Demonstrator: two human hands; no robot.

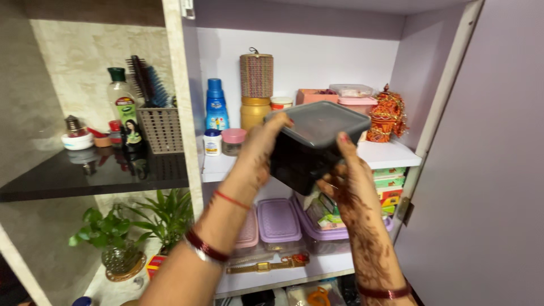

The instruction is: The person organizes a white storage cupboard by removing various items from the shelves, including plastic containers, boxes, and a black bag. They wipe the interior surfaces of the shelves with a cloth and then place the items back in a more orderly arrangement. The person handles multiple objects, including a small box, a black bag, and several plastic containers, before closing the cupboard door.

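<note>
Both my hands hold a dark square plastic box with a grey lid (315, 139), tilted, in front of the upper white cupboard shelf (391, 154). My left hand (256, 152) grips its left side with fingers over the lid's corner. My right hand (347, 182) clasps the lower right side from below. Henna patterns and red bangles mark both arms.
On the shelf behind stand a blue bottle (216, 105), a woven tin on a yellow jar (256, 90), small jars, pink boxes and an orange ornament (386, 116). Purple-lidded boxes (278, 221) and a wristwatch (266, 266) lie below. Left: black shelf with basket, bottles, plants. Cupboard door at right.
</note>
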